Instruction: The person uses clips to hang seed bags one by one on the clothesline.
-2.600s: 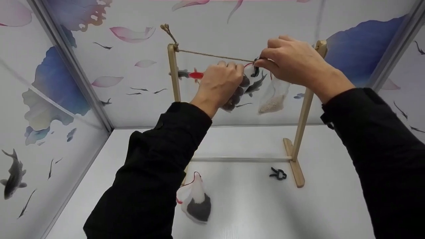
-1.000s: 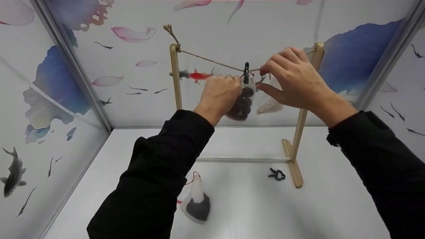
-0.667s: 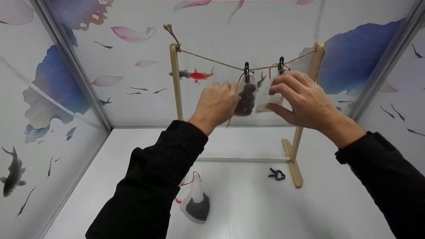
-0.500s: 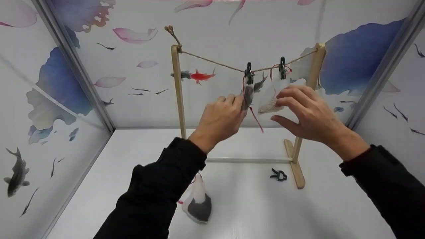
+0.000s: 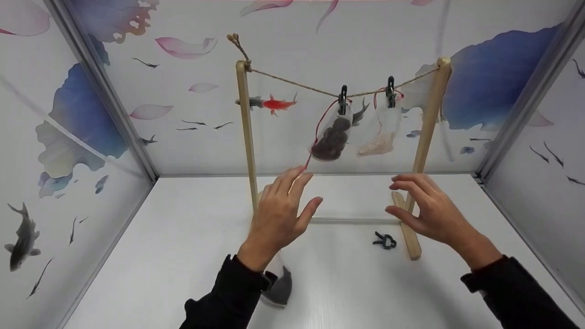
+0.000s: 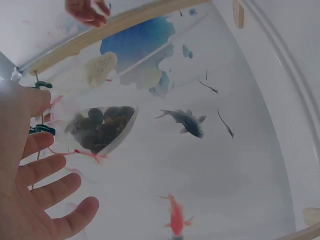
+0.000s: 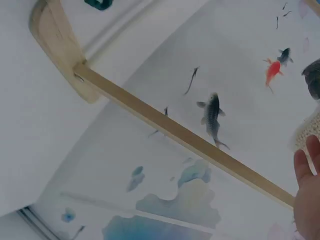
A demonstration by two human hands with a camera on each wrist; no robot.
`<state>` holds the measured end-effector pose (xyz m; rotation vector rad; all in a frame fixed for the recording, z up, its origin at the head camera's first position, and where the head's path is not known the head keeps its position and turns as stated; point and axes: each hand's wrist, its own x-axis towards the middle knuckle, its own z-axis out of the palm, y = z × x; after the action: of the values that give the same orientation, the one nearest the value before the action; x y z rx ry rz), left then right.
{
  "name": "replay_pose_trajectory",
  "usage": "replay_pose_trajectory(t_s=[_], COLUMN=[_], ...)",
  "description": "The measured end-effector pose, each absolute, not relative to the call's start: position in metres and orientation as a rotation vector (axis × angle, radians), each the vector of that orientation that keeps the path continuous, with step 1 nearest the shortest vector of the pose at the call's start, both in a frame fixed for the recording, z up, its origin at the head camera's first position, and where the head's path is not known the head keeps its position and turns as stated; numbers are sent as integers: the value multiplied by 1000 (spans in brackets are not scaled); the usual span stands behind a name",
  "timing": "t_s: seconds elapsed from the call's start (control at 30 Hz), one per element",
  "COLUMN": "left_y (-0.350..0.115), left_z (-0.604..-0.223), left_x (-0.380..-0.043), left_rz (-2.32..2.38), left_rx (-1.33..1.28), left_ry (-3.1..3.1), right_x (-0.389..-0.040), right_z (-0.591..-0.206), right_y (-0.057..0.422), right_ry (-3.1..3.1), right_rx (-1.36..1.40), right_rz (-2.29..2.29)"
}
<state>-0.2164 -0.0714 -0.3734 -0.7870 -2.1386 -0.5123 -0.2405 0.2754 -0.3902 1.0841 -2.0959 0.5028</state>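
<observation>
A mesh drawstring bag of dark round lumps [image 5: 336, 137] hangs from the twine [image 5: 292, 83] by a black spring clip [image 5: 343, 99]. To its right, another clip [image 5: 390, 91] holds a bag of pale grains [image 5: 378, 144]. My left hand [image 5: 276, 214] is below and left of the dark-filled bag, fingers spread, its fingertips overlapping the end of the red cord [image 5: 308, 162]. Lower right, my right hand [image 5: 432, 212] holds nothing, its fingers loosely bent in front of the wooden post. The left wrist view also shows the dark-filled bag [image 6: 100, 127] beyond my left hand [image 6: 45, 180].
A third bag, with dark grey filling [image 5: 281, 285], lies on the white table [image 5: 347, 283], partly hidden by my left forearm. A loose clip [image 5: 385, 241] lies beside the right foot of the wooden stand [image 5: 411, 242]. Printed panels enclose the table at the back and sides.
My right hand has left the clip at the twine and moved down. My left hand has let go of the dark-filled bag and dropped lower left. The bag hangs by its clip, the twine sagging.
</observation>
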Motion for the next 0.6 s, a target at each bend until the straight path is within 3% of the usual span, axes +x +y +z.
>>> replay_pose_trajectory(t_s=[0.27,0.6], left_y=[-94,-88], left_z=[-421,-467], left_x=[-216,-216], left_rz=[-542,-793], left_rx=[-807,-886], left_ry=[-2198,-2456], right_x=[-223,-222], right_z=[-444,-481], right_y=[287,275], right_ry=[-2462,-2766], right_rx=[679,550], right_rz=[633,931])
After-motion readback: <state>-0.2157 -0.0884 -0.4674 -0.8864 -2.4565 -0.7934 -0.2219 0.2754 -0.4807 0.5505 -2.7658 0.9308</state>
